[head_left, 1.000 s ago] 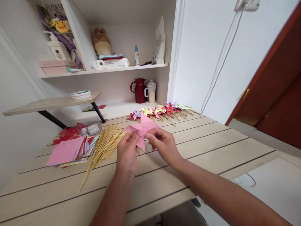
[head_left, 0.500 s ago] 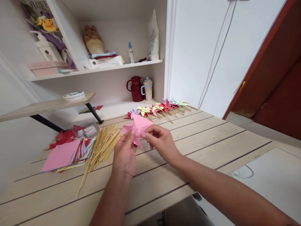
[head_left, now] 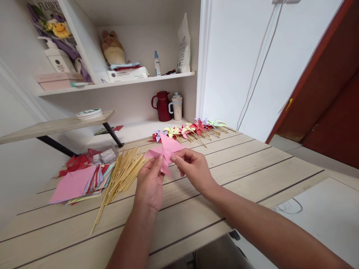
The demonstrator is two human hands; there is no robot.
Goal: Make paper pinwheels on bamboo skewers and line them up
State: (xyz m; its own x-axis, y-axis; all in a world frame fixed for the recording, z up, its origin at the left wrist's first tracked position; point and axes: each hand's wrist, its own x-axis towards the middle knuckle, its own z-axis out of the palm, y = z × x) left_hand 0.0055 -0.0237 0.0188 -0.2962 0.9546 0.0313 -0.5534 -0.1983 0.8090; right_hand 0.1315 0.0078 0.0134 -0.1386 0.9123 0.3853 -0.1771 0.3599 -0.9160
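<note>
A pink paper pinwheel (head_left: 167, 146) with pointed blades is held up above the table, between both hands. My left hand (head_left: 150, 181) pinches it from the lower left, thumb on the front near the centre. The thumb and fingers of my right hand (head_left: 193, 168) close on its right blade; the fingertips behind the paper are hidden. Left of my left hand lies a loose bundle of thin wooden sticks (head_left: 123, 175). Beside the sticks is a stack of coloured paper squares (head_left: 73, 184), a pink one on top.
Finished pinwheels on sticks (head_left: 196, 129) line the table's back edge. A clear plastic packet (head_left: 106, 155) and red material (head_left: 75, 164) lie behind the papers. On the cabinet floor stand a dark red jug (head_left: 163, 106) and a tumbler (head_left: 177, 107). A small raised shelf (head_left: 56, 126) stands at left.
The pinwheel has shifted slightly right and its blades lie a little more spread, with the centre more in view. Both hands keep their pinch on it.
</note>
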